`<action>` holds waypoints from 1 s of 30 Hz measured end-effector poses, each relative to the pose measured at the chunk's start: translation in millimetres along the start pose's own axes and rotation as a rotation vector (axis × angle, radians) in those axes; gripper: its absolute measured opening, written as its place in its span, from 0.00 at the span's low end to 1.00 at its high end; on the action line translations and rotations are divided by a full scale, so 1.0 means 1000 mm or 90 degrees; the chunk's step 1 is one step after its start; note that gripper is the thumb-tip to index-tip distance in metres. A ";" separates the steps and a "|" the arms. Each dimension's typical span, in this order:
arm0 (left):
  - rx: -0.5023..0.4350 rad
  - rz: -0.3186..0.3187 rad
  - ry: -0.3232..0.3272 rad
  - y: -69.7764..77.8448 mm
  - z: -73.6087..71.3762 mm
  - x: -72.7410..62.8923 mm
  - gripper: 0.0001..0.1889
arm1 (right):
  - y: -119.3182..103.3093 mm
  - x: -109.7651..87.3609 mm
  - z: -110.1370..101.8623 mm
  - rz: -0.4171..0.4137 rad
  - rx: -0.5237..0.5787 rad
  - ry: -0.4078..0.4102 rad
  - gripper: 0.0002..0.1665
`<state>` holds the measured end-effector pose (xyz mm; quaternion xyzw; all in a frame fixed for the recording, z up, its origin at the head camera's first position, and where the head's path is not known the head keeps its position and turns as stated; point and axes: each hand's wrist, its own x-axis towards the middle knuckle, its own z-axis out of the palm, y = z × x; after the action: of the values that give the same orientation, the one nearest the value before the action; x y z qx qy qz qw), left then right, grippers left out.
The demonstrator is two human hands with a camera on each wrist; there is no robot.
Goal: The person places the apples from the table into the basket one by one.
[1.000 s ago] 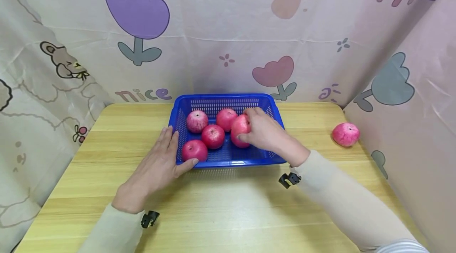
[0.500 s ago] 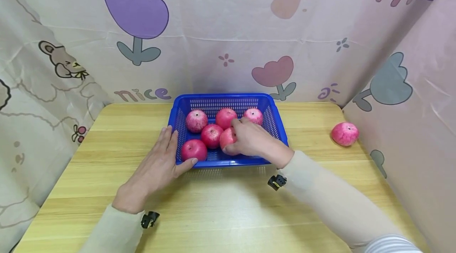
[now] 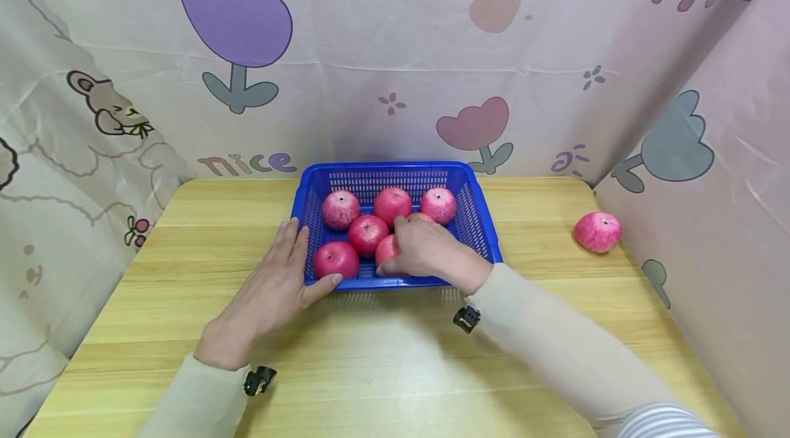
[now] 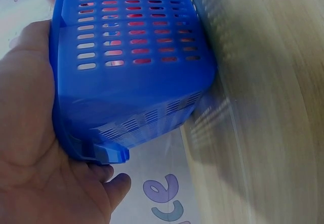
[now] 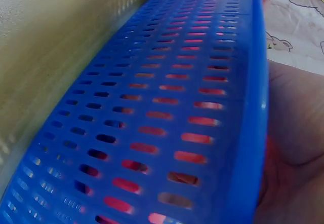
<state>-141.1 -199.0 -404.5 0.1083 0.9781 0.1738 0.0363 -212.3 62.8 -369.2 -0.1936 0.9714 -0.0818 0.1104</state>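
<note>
A blue plastic basket (image 3: 401, 282) holds several pinkish-red apples, among them ones at the back left (image 3: 341, 210), back middle (image 3: 392, 206) and back right (image 3: 438, 205). My right hand (image 3: 428, 249) reaches over the front rim and grips an apple (image 3: 387, 253) low near the basket's front; the hand hides much of it. Another pink patch shows behind the knuckles. With straight fingers, my left hand (image 3: 274, 280) rests on the basket's left rim, the thumb along its front left corner. In the right wrist view, the slotted basket wall (image 5: 152, 102) hides the fingers.
One more apple (image 3: 598, 232) lies on the wooden table (image 3: 382, 369) at the far right, by the side curtain (image 3: 710, 232). A printed curtain (image 3: 370, 27) hangs directly behind the basket. Each wrist wears a small black camera.
My right hand has moved left and toward the front of the basket with its apple, uncovering the back-right apple. My left hand keeps its place on the rim.
</note>
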 end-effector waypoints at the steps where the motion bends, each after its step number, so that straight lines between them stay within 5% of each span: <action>1: 0.000 0.001 0.001 0.000 0.000 0.000 0.64 | -0.001 0.000 0.001 0.000 -0.006 0.001 0.59; 11: -0.001 0.011 0.015 0.000 0.001 -0.002 0.63 | -0.007 0.002 0.008 -0.011 -0.067 -0.008 0.58; 21: -0.009 0.006 0.004 0.001 0.000 -0.002 0.63 | 0.001 0.000 0.001 -0.067 -0.051 0.016 0.23; 30: -0.005 0.013 0.015 0.000 0.000 -0.002 0.63 | 0.006 0.000 0.003 -0.067 -0.016 0.008 0.18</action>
<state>-139.0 -199.1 -404.6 0.1160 0.9766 0.1795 0.0238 -213.9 67.7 -373.3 -0.2456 0.9614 -0.0763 0.0975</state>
